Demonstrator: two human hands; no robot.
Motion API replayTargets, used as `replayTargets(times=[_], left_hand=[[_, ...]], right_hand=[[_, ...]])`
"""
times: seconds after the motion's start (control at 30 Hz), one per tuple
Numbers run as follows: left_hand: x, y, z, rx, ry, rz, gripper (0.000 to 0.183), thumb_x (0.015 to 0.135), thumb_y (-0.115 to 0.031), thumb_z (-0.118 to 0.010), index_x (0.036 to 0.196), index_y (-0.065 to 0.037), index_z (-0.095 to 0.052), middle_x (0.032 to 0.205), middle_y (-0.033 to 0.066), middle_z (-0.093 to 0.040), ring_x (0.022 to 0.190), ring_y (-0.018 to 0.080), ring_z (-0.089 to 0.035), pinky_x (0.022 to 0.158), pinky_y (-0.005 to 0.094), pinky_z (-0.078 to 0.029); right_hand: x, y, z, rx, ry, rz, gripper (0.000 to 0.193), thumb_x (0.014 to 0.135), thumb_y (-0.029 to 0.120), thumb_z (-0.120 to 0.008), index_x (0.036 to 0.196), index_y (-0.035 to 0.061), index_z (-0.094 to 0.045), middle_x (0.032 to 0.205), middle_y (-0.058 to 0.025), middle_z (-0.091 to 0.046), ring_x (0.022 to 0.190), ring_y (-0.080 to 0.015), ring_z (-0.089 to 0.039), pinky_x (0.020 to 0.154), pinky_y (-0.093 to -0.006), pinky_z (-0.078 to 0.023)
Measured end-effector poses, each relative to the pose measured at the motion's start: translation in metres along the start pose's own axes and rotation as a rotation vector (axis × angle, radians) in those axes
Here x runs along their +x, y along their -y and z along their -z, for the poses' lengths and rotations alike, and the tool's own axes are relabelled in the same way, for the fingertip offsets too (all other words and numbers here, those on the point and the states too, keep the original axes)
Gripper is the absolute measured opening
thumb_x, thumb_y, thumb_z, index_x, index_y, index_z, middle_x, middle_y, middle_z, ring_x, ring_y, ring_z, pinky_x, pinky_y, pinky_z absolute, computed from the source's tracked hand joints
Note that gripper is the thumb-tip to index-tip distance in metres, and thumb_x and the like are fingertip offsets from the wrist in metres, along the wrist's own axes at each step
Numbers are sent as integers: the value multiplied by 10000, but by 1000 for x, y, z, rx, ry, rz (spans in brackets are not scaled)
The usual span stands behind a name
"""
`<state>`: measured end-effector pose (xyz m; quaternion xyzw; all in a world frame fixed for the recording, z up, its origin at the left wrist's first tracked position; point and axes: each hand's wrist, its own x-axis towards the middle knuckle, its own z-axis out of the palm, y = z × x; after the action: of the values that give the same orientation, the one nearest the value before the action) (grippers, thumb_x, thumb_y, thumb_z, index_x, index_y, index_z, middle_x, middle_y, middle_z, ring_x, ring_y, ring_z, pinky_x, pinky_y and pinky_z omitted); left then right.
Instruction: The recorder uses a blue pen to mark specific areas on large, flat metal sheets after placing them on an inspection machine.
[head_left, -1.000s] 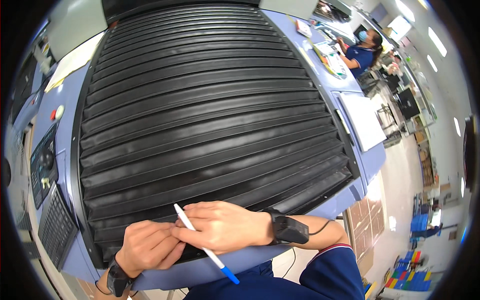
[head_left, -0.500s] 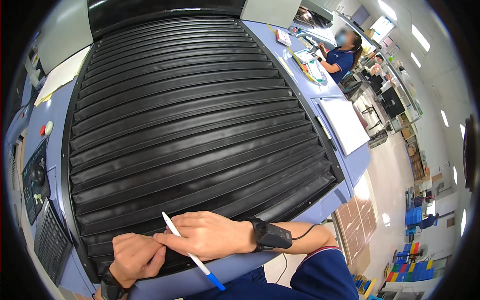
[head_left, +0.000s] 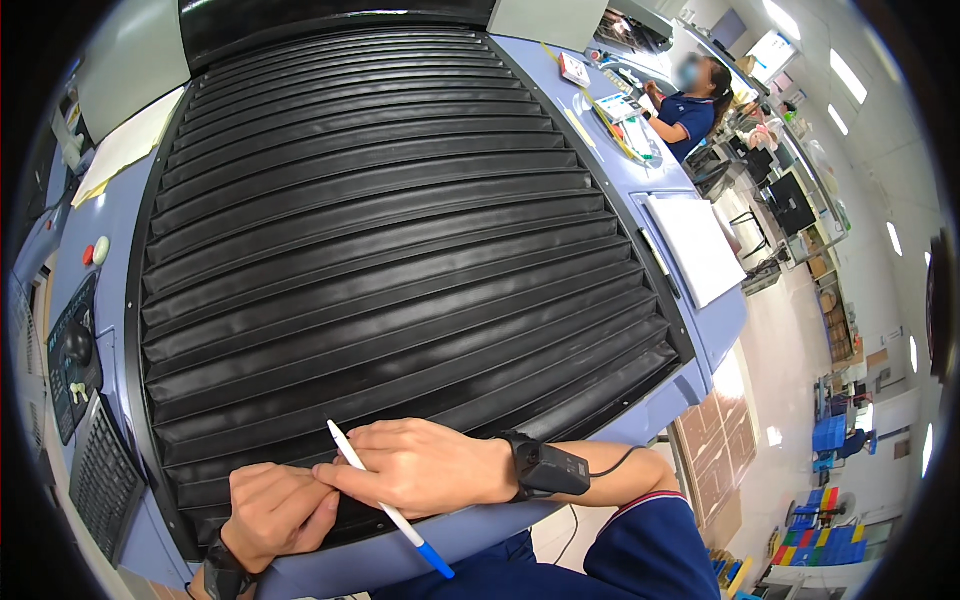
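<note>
Across the near end of a pleated black bellows cover (head_left: pixel 400 260), both hands rest close together. My right hand (head_left: pixel 420 470) holds a white pen (head_left: pixel 396 520) with a blue end; the pen slants across the hand, its white tip toward the bellows and its blue end toward my lap. My left hand (head_left: pixel 275 510) is curled closed, and its knuckles touch the fingertips of the right one. Nothing shows between its fingers. Each wrist wears a black strapped device (head_left: pixel 548 468), the right one with a cable.
Left of the bellows are a keyboard (head_left: pixel 103 480), a black mouse (head_left: pixel 77 343) and red and white rounded objects (head_left: pixel 100 250). On the right ledge lie white paper (head_left: pixel 695 248) and another pen (head_left: pixel 654 250). A masked person (head_left: pixel 690 118) works at the far right.
The whole view has shifted slightly. Both hands and the pen keep practically the same pose on the bellows' near edge.
</note>
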<state>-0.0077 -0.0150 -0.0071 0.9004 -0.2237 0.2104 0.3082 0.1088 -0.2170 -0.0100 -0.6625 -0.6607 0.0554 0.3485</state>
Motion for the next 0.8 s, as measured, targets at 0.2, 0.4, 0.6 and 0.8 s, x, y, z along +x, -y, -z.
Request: replayTargets(times=[0.2,0.4,0.6,0.8], left_hand=[[-2,1,2,8,21,1,101,711,-46,-772,786,-43,-704,732,63,-704,638,215,-699,534,294,-504],[2,-2,3,-3,28,9,110,703,-39,-786,786,-44,-715,734,68,-712,634,221,-701,576,297,-544],[-1,-1,1,-6,12,26,96,724,-42,-784,797,-45,-721,729,63,-712,624,219,-698,571,300,-550],[-2,0,1,5,-7,19,82,735,-49,-781,793,-46,-723,713,63,-709,600,213,-689,556,287,-541]], right_hand=[[2,0,0,-4,21,-12,373,880,138,-654,1207,-40,-634,909,-178,-695,893,-325,-706,842,-390,-582],[-1,-3,-2,16,-25,9,325,935,174,-649,1187,-31,-633,899,-173,-689,889,-331,-702,801,-403,-586],[-1,-3,-3,9,-43,9,320,924,169,-671,1183,-17,-643,893,-159,-701,808,-311,-707,750,-391,-591],[0,-4,-1,18,-26,3,347,921,176,-681,1211,-9,-636,879,-145,-705,797,-309,-707,750,-389,-589]])
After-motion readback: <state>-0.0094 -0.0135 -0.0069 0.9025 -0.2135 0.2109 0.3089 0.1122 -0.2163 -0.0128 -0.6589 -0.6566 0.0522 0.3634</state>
